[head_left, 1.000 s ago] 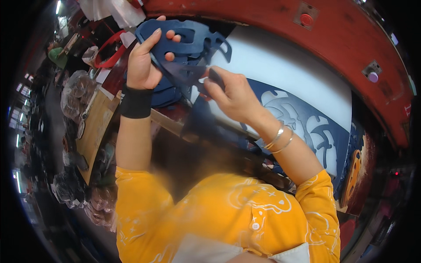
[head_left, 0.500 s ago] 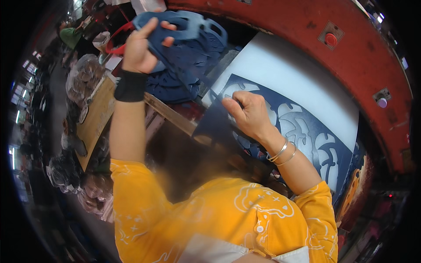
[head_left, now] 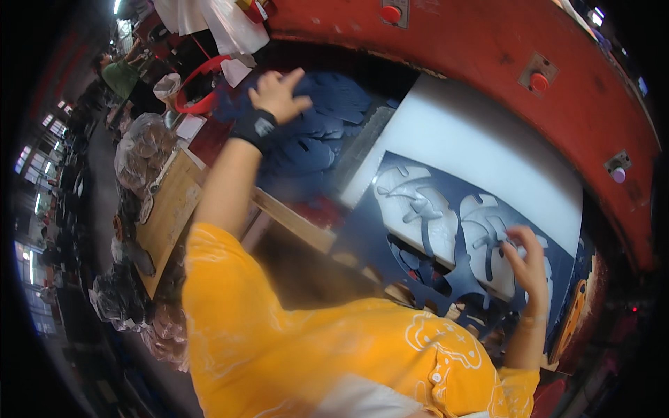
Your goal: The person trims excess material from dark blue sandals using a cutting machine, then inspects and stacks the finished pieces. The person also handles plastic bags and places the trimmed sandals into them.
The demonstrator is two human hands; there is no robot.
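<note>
red machine (head_left: 474, 42) curves from twelve to three o'clock, a white board (head_left: 488, 132) lying at two. our left hand (head_left: 279, 97), spread wide, is over the blue pile (head_left: 300, 155) at eleven; our right hand (head_left: 527, 263), past three, curls at the cut sheet (head_left: 366, 217). we'd do best to grip solid parts, since thin ones look tearable. whether our right hand pinches anything, we cannot tell; the sheet's near edge blurs.

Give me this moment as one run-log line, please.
left hand: open, at dark-blue pieces | right hand: at perforated blue sheet, grip unclear | sheet: partly on white board
</note>
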